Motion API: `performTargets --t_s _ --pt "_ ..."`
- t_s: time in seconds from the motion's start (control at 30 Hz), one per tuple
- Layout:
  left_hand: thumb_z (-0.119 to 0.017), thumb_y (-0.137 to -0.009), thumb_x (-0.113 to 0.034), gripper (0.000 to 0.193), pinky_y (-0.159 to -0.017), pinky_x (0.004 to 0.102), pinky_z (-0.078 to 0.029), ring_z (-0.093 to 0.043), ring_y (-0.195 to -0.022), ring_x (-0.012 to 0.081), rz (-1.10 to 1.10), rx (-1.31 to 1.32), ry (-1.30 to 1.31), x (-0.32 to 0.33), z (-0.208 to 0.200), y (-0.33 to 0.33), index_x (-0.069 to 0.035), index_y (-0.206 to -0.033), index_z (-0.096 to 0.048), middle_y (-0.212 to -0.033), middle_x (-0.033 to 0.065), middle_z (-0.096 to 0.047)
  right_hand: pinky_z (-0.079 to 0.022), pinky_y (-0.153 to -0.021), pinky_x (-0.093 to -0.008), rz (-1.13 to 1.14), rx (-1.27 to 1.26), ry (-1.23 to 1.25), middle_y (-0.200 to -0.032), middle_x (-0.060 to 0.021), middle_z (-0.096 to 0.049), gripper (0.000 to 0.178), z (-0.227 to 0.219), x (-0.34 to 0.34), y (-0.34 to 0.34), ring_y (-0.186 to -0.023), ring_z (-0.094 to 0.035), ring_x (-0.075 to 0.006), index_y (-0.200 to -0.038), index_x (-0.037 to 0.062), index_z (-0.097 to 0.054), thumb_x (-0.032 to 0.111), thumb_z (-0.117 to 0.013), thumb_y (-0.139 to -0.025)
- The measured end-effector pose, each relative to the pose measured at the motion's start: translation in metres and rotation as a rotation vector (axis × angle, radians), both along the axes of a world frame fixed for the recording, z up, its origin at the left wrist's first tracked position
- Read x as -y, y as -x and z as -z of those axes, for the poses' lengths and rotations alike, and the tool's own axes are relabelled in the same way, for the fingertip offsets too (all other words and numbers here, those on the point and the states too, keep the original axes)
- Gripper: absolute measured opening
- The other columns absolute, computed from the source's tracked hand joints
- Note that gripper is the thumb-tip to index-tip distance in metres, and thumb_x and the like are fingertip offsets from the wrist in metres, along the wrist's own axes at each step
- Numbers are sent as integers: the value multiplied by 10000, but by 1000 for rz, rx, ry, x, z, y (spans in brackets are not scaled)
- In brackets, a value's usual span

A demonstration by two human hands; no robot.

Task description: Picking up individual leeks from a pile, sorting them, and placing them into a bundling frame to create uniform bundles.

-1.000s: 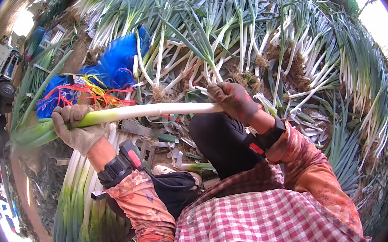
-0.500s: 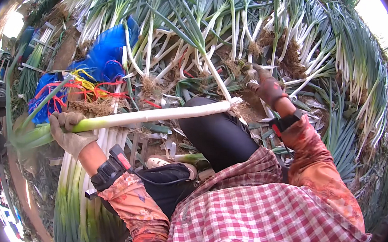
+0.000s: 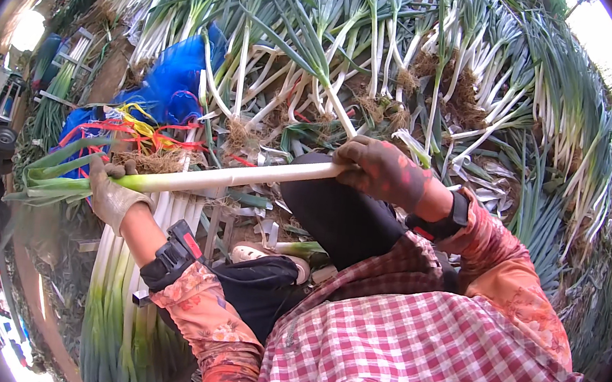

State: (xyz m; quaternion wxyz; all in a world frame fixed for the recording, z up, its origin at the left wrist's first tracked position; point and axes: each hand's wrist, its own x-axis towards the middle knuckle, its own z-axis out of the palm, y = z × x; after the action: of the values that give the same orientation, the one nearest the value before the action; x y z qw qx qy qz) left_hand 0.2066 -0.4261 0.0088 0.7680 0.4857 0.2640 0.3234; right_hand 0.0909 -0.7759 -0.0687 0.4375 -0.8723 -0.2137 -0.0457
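A long green onion (image 3: 237,174) lies level across the space in front of me, its white stem between my two hands and its green leaves trailing off to the left. My left hand (image 3: 117,197), in a pale work glove, is closed round it where white turns to green. At the other end, my right hand (image 3: 386,173), in a dark glove with red patches, grips the white base; the fingers cover the root end. Under my left hand, a bundle of green onions (image 3: 122,276) lies with its roots away from me and its leaves toward me.
Rows of unsorted green onions (image 3: 475,67) with earthy roots spread along the far side and right. Red and yellow ties (image 3: 140,136) rest by a blue plastic bag (image 3: 177,66) at left. My bent knee (image 3: 335,201) is beneath the stem. Leaf scraps cover the ground.
My right hand has come back from the pile on the right and closed on the white base of the green onion. My left hand keeps its grip, with the leaves swung slightly upward.
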Motion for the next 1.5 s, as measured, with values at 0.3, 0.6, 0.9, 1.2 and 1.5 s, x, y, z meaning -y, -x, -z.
performTargets --t_s 0.3,0.6,0.9,1.2,1.5 --pt "-680 -846 -201 322 -555 312 -500 -464 -516 184 130 24 40 -8 7 -9 -70 -647 -464 -580 16 -408 -462 -683 -434 -191 -57 186 -794 -149 -557 159 -11 8 -18 -779 -576 -361 -852 32 -563 154 -650 -800" --pt "-688 -834 -126 231 -442 322 -497 -474 -423 164 21 87 -70 8 -7 -15 -30 -804 -480 -570 41 -480 -465 -606 -360 146 -390 -21 -683 -120 -580 122 1 -3 -16 -599 -549 -240 -809 6 -563 114 -579 -755" --pt "-737 -804 -157 456 -520 325 -511 -560 -606 179 17 203 -238 19 22 -22 -30 -1150 -469 -858 83 -580 -466 -921 -366 537 -103 491 -1226 -219 -562 638 94 139 -7 -1060 -594 -335 -1371 73 -410 150 -646 -783" --pt "-749 -761 -65 381 -560 379 -558 -619 -606 252 334 158 91 86 5 10 -17 -1062 -521 -802 102 -607 -492 -844 -448 112 354 117 -1172 -239 -567 504 -65 -132 -58 -1025 -599 -366 -1218 62 -530 256 -694 -782" --pt "-733 -748 -15 438 -688 391 -575 -632 -748 257 513 403 131 15 -27 35 9 -1119 -501 -934 137 -608 -519 -648 -425 -12 81 311 -759 -167 -646 384 -53 -64 -31 -717 -653 -341 -1078 62 -604 320 -693 -809"
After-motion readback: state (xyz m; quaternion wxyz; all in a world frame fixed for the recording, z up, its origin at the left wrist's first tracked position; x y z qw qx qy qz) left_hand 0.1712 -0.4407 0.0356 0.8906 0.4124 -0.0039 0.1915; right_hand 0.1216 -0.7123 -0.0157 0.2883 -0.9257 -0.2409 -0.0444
